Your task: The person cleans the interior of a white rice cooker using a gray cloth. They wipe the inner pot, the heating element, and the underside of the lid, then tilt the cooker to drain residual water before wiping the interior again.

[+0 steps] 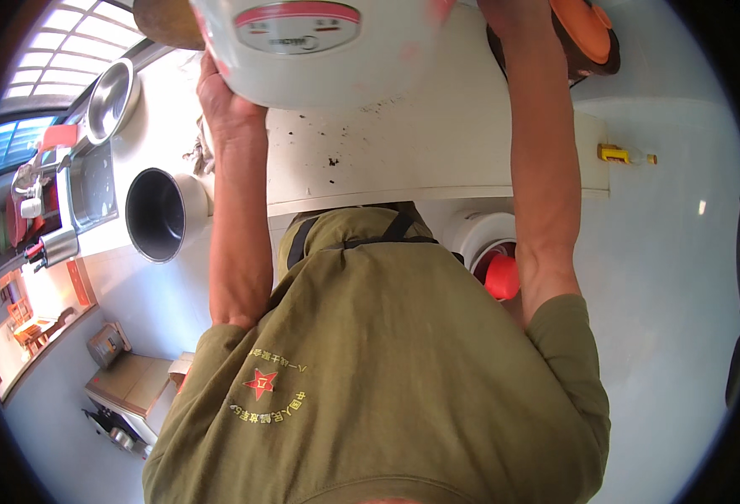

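Note:
A white rice cooker body [326,69] with a pink-trimmed oval label fills the top middle, its upper part cut off by the frame. My left hand [228,101] grips its lower left side. It appears raised over the cream countertop [408,151]. To its right is my right hand [508,16], mostly beyond the top edge; its fingers and any contact with the cooker are hidden. Dark crumbs [333,162] are scattered on the countertop below the cooker. A dark-lined inner pot [156,214] lies left of my left forearm, its mouth facing me.
A steel basin [112,101] leans by the window above the sink [93,183]. A crumpled cloth [203,148] lies beside my left wrist. At right are an orange-and-black container [587,31] and a yellow-labelled bottle [625,154]. A white bucket [480,230] with a red scoop [502,277] stands below the counter.

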`<action>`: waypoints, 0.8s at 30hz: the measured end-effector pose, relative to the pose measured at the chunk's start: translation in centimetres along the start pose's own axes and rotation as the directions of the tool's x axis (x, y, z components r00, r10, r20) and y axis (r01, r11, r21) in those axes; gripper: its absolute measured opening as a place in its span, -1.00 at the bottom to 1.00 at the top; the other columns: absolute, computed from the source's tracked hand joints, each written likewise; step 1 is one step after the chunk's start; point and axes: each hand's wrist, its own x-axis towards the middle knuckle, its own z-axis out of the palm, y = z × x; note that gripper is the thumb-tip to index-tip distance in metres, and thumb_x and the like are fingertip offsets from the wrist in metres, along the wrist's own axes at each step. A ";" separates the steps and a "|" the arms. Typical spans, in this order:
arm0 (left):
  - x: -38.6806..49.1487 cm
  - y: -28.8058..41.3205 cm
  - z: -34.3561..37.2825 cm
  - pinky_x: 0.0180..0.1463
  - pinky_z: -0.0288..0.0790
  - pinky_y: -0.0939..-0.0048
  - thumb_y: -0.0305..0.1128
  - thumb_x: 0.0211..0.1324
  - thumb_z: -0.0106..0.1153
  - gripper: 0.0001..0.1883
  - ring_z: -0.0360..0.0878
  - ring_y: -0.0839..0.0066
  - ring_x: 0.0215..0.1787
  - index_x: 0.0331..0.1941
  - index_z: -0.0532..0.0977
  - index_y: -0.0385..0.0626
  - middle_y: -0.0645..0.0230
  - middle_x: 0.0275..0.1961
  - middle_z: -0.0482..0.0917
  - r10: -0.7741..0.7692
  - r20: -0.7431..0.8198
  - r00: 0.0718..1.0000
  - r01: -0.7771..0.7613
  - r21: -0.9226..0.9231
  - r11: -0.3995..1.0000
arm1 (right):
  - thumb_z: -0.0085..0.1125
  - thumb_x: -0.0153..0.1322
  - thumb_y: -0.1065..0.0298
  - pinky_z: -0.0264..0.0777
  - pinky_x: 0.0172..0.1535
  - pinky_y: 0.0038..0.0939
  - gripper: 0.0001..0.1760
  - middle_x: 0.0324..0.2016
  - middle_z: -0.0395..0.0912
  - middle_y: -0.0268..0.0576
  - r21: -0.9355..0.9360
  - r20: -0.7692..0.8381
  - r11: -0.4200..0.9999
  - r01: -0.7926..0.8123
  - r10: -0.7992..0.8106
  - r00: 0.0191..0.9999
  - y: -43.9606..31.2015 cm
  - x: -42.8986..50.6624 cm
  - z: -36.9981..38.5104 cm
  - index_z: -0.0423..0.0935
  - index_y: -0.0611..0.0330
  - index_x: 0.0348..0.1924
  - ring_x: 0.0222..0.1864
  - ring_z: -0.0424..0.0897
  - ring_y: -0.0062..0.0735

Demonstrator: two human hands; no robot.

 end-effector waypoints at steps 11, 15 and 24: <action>0.5 1.3 2.2 0.34 0.58 0.14 -0.33 0.65 -0.10 -0.66 0.66 0.20 0.21 0.27 0.52 -0.25 0.08 0.21 0.66 -0.046 0.159 0.986 0.051 -0.023 0.998 | -0.21 0.65 -0.46 0.34 0.37 -0.19 -0.11 0.20 0.65 -0.13 0.233 0.110 0.962 0.145 -0.174 0.979 2.3 3.1 -0.5 0.53 0.20 0.37 0.23 0.56 -0.28; 0.3 -0.4 4.2 0.33 0.59 0.19 -0.31 0.68 -0.15 -0.63 0.63 0.24 0.23 0.28 0.51 -0.28 0.14 0.22 0.64 0.173 -0.083 0.981 -0.135 0.339 0.931 | -0.22 0.64 -0.49 0.36 0.33 -0.05 -0.07 0.21 0.63 0.03 -0.066 -0.107 0.919 0.389 -0.395 0.913 3.0 2.1 -2.7 0.56 0.33 0.24 0.28 0.54 -0.16; 2.7 0.5 1.7 0.36 0.60 0.08 -0.30 0.62 -0.15 -0.61 0.67 0.17 0.26 0.27 0.52 -0.27 0.13 0.25 0.68 -0.109 0.137 0.985 0.100 0.067 0.993 | -0.12 0.59 -0.55 0.35 0.35 -0.10 0.04 0.35 0.50 -0.04 0.443 -0.209 0.896 0.026 0.074 0.975 3.5 3.7 -11.9 0.39 0.35 0.43 0.34 0.48 -0.14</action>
